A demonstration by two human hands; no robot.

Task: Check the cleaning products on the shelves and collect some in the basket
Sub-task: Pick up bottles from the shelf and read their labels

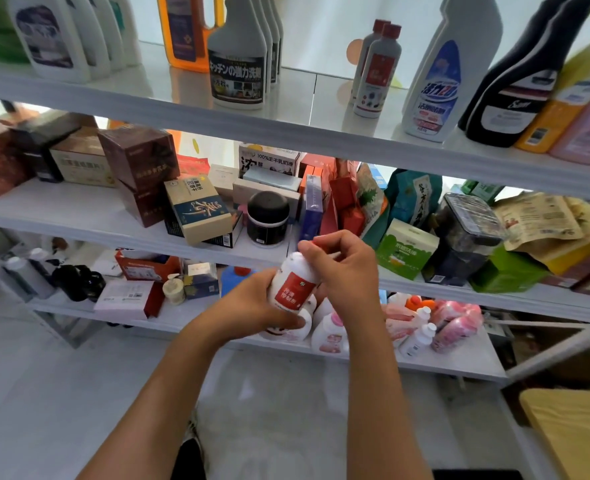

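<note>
Head view, shelving unit. Small white bottle with red label [295,284] is held in front of the middle shelf edge [189,242], tilted, neck pointing up and right. Left hand [252,308] wraps the lower body of the bottle, thumb across the label's lower edge. Right hand [342,265] is curled over the bottle's top, fingertips pinching the red cap [316,242]. Two matching red-capped bottles [376,67] stand on the top shelf [169,98]. No basket in view.

Judged step: inspecting this product, probably testing the cap. To do it well: keep the left grip firm and low so the label stays readable, turn the cap gently with the bottle near upright to avoid spilling, then re-seat it fully before placing the bottle in the basket.
</note>
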